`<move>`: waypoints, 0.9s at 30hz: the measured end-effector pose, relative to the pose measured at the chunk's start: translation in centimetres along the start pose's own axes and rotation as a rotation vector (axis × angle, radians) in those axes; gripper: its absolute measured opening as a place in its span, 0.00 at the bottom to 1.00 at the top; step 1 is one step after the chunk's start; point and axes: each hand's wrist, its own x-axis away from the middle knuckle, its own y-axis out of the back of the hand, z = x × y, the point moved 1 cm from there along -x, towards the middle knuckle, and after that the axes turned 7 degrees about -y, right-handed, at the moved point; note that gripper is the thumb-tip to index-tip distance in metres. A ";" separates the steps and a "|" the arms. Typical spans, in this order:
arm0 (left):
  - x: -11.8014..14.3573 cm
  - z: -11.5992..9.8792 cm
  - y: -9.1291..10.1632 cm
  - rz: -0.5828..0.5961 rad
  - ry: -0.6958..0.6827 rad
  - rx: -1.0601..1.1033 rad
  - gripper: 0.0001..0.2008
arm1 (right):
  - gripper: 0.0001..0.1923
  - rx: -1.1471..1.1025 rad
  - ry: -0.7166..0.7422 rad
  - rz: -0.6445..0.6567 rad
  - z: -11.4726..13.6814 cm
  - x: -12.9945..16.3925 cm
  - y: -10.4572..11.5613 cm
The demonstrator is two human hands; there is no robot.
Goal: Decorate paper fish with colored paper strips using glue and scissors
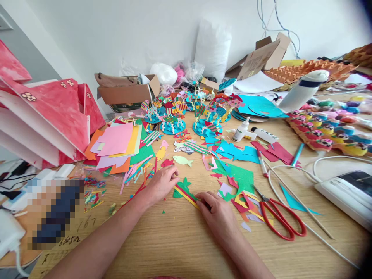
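Observation:
My left hand (pixel 162 183) presses its fingertips on the upper end of a striped red and yellow paper strip (pixel 186 194) that lies across a green paper fish shape (pixel 182 185) on the wooden table (pixel 180 240). My right hand (pixel 216 211) pinches the strip's lower right end against the table. A pale green paper fish (pixel 182 160) lies just beyond, and red-handled scissors (pixel 276 215) rest to the right of my right hand.
Coloured paper sheets (pixel 116 145) and scraps spread to the left. Finished paper fish decorations (pixel 186 112) stand behind. Two glue bottles (pixel 242 130), a pen (pixel 262 162), white cables (pixel 290 193), a white device (pixel 345 192), cardboard boxes (pixel 128 93) and red painted boards (pixel 43 112) surround the work spot.

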 end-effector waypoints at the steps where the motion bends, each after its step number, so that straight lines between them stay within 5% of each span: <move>1: 0.4 -0.3 0.1 -0.046 -0.043 -0.027 0.04 | 0.11 -0.002 -0.001 -0.008 0.0 0.0 0.0; 5: 2.7 -1.3 -0.3 -0.037 -0.326 -0.125 0.09 | 0.11 -0.016 -0.017 -0.033 0.0 -0.1 0.0; 8: 4.3 -1.6 -0.9 0.020 -0.405 -0.220 0.09 | 0.10 -0.032 -0.035 -0.032 0.0 -0.2 0.0; 27: 4.9 -2.0 -2.2 0.076 -0.377 -0.263 0.12 | 0.10 -0.248 -0.169 0.076 0.4 -0.7 0.7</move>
